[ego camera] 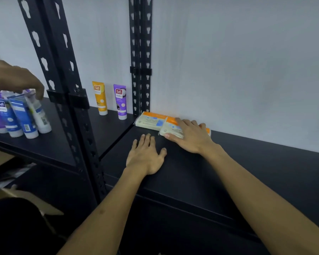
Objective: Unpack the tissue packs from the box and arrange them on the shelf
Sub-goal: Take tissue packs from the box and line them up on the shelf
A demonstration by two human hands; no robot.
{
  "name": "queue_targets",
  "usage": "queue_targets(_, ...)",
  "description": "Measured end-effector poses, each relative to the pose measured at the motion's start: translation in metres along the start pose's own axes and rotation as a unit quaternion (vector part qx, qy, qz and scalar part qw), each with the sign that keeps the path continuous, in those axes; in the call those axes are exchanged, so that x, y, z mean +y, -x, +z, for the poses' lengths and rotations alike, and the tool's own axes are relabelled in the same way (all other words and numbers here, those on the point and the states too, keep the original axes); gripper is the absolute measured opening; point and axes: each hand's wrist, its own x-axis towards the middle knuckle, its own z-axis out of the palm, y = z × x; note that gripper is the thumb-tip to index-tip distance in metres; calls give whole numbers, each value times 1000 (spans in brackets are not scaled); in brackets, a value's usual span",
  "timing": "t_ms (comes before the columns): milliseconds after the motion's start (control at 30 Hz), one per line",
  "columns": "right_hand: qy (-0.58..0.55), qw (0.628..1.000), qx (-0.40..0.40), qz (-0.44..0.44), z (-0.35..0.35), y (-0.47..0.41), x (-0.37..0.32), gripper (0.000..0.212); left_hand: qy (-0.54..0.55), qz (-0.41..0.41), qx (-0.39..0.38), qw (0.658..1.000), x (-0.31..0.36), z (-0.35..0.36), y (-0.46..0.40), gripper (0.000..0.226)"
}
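Right hand (188,137): laid flat, fingers (180,123) spread over the nearer orange-and-cream plastic tissue pack (170,130).
Left hand (145,155): rested on the black metal shelf (228,172), fingers spread, just beside that pack.

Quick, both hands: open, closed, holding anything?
Left hand: open, flat on the shelf.
Right hand: open, pressing the second tissue pack.

Head view: single wide-angle camera, looking forward and down from close range, facing the black shelf (247,162) and the white wall (238,61) behind.
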Motion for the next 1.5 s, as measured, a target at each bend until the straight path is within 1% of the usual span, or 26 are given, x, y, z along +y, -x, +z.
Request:
queue_targets(267,16,999,-4,-31,12,-76,-32,96,3,-4,2,1000,1,0,-3,77)
queue_targets(367,11,999,-5,-39,19,-95,-43,92,2,-4,-1,1000,1,0,-3,77)
queue_targets(467,11,998,13,-53,24,-107,-51,88,5,-4,-1,1000,1,-1,-4,76)
queue_targets(600,27,996,46,-66,29,-118,-59,85,9,-4,-1,1000,1,-1,-3,76)
queue_targets(700,26,996,56,-63,33,-124,-59,86,11,-5,-3,1000,1,-2,-3,76)
queue_targets(1000,48,997,5,-66,25,-127,-62,88,13,-4,-3,1000,0,-2,-3,75)
queue_targets(1067,39,997,21,-68,22,-122,-62,87,14,-4,-5,1000,0,-2,-2,75)
queue_targets(1133,17,996,58,-67,19,-115,-61,84,15,-5,-4,1000,0,-2,-2,76)
queue_targets(1233,-43,990,127,-45,20,-96,-49,69,18,-5,-2,1000,0,-1,-3,76)
queue_targets(1300,-86,983,162,-4,25,-79,-33,61,21,-4,-4,1000,-1,-1,-4,76)
queue_targets(1333,-97,981,166,18,28,-70,-22,58,21,-4,-4,1000,0,-1,-4,77)
queue_targets(1400,-110,983,139,54,33,-55,-5,53,18,-6,-3,1000,-2,-1,-4,76)
queue_targets(1500,-95,989,52,96,37,-34,20,46,15,-7,-3,1000,-2,-2,-5,76)
